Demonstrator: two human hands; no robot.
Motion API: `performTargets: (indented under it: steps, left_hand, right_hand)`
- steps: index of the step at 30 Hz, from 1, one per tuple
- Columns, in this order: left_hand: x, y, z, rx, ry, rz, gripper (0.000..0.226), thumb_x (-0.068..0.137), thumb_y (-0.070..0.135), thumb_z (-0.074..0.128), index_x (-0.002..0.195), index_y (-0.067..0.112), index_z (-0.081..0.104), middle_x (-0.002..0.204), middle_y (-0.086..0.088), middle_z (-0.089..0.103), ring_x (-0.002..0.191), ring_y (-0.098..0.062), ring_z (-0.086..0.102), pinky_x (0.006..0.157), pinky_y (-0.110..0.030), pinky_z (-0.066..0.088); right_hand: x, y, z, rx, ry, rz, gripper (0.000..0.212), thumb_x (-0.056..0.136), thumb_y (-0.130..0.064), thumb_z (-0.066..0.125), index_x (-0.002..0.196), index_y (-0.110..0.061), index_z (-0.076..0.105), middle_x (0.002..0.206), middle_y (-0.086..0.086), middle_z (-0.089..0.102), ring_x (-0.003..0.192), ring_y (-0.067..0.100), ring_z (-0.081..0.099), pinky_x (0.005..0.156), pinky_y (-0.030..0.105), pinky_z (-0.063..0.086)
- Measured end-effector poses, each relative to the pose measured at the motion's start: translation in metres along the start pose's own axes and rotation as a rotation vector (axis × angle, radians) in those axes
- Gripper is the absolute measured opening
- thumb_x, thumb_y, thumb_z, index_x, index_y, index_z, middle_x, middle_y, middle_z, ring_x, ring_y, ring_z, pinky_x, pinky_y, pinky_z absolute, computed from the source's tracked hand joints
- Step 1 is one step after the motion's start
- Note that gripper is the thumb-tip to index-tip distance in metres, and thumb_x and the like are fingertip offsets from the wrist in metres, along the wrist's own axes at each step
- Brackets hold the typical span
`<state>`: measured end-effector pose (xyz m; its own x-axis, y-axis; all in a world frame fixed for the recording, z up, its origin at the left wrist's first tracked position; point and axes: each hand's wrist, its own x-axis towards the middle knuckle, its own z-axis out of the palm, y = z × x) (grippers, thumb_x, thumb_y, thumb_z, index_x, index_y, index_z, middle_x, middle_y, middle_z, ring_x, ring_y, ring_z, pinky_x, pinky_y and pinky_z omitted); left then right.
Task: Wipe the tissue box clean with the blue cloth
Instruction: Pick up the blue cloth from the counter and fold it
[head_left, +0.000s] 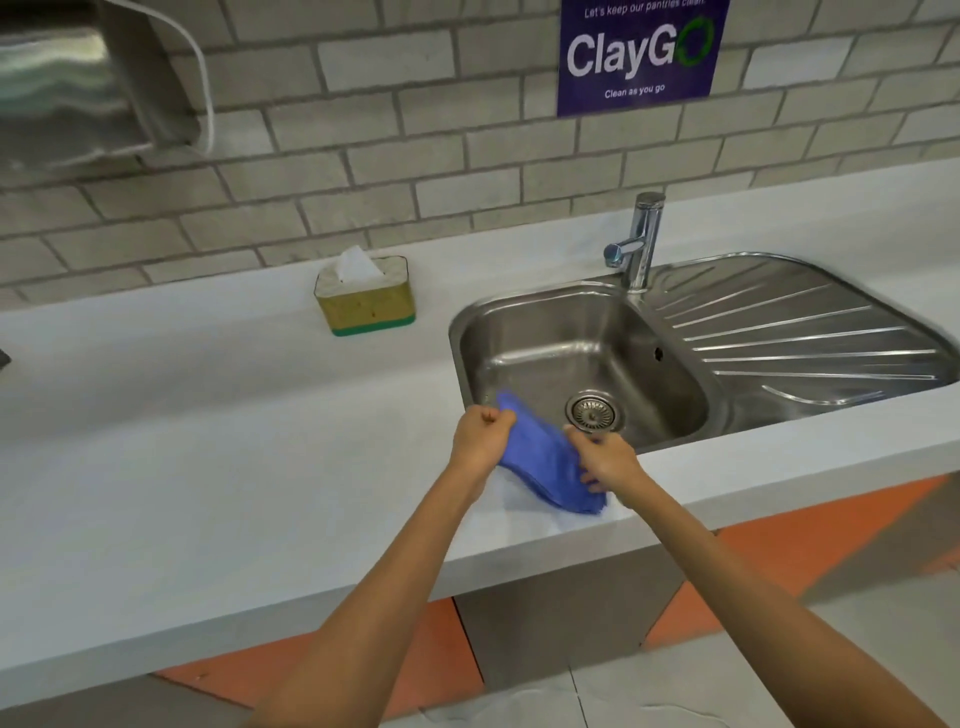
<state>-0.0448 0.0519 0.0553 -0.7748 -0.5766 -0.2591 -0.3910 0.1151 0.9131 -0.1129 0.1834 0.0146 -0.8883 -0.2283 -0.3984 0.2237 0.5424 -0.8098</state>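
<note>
Low centre of frame, the left hand (480, 431) and right hand (605, 460) both grip the blue cloth (550, 460); the tissue box (365, 299) stands apart, upper left on the surface (208, 441).

Sink (545, 332) glossy steel; blue cloth (550, 462) soft fabric; counter (208, 441) matt, smooth; wall (363, 156) matt brick.

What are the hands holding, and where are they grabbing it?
Both hold the blue cloth. The left hand grips its far end in a fist, and the right hand pinches its right edge, at the sink's front rim.
</note>
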Motion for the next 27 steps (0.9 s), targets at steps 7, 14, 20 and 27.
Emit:
performTargets:
  steps: [7,14,20,27]
  left_hand:
    - [0.004,0.044,0.019,0.013,-0.079,0.235,0.025,0.09,0.018,0.054,0.07,0.027,0.041,0.071,0.004,0.053,0.078,-0.019,0.055,0.074,-0.033,0.044]
    - [0.033,0.04,-0.015,-0.026,0.101,0.221,0.014,0.087,0.016,0.062,0.097,0.013,0.053,0.096,-0.005,0.062,0.082,-0.014,0.059,0.07,-0.018,0.048]
    - [0.068,0.013,-0.059,0.063,0.33,0.166,0.023,0.084,0.01,0.065,0.104,0.004,0.058,0.103,-0.013,0.067,0.084,-0.018,0.058,0.074,-0.025,0.046]
    - [0.105,0.002,-0.099,-0.152,0.332,0.009,0.028,0.095,0.035,0.047,0.109,0.013,0.058,0.11,-0.006,0.064,0.103,-0.025,0.06,0.082,-0.033,0.047]
  right_hand:
    - [0.01,-0.026,0.014,0.996,-0.365,0.183,0.071,0.079,-0.071,0.039,0.085,-0.007,0.068,0.082,0.015,0.067,0.077,0.032,0.061,0.07,0.04,0.052]
    - [0.024,-0.049,0.033,1.278,-0.647,0.11,0.058,0.084,-0.056,0.046,0.105,-0.006,0.067,0.096,0.014,0.075,0.082,0.03,0.072,0.081,0.047,0.054]
    - [0.032,-0.082,0.067,1.075,-0.552,0.074,0.037,0.092,-0.016,0.048,0.126,-0.002,0.049,0.105,0.016,0.067,0.083,0.027,0.066,0.06,0.034,0.06]
    - [0.046,-0.142,0.118,0.582,-0.174,-0.34,0.03,0.085,-0.005,0.06,0.115,0.0,0.057,0.113,0.022,0.063,0.095,0.025,0.057,0.086,0.038,0.048]
